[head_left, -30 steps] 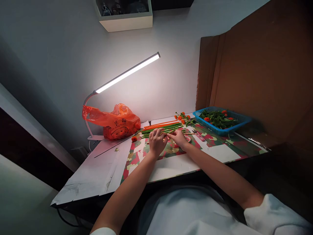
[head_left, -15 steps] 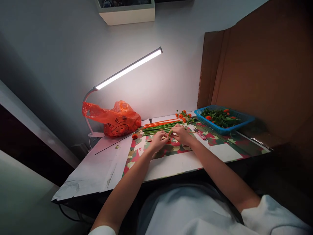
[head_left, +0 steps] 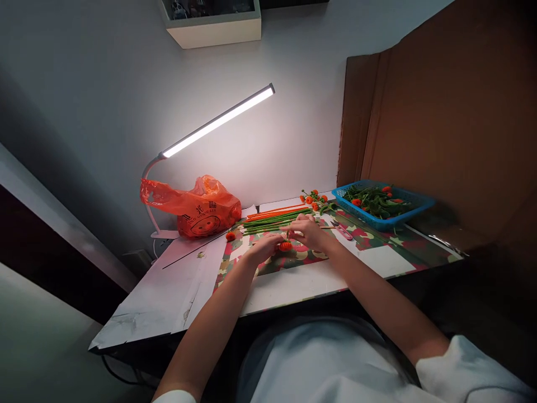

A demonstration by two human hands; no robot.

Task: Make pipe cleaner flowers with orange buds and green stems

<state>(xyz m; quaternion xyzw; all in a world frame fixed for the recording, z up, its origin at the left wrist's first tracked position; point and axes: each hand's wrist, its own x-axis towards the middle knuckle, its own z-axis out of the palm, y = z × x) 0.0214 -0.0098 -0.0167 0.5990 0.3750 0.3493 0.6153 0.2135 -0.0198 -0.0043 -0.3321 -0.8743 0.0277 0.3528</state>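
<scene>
An orange flower (head_left: 286, 245) shows below and between my fingertips, its head low over the camouflage-patterned sheet. Closed fingers of my left hand (head_left: 266, 246) hold the flower from the left. My right hand (head_left: 308, 230) pinches at its short green stem from the right, mostly hiding that stem. Just beyond my hands lies a row of long green stems (head_left: 268, 223), with orange strips (head_left: 272, 212) behind them. A thin wooden stick (head_left: 328, 227) sticks out to the right of my right hand, near pink-handled scissors (head_left: 344, 231).
A blue basket (head_left: 423, 204) of leaves and orange flowers stands at the back right, beside a cardboard panel (head_left: 440, 112). More orange flowers (head_left: 314, 200) lie near it. A red plastic bag (head_left: 205, 210) and a lit desk lamp (head_left: 218, 120) are at the back left; a thin dark rod (head_left: 184, 256) lies in front.
My left hand has dropped slightly and turned flatter. My right fingers have shifted, and the orange flower head shows more fully between the hands. The view has shifted a little.
</scene>
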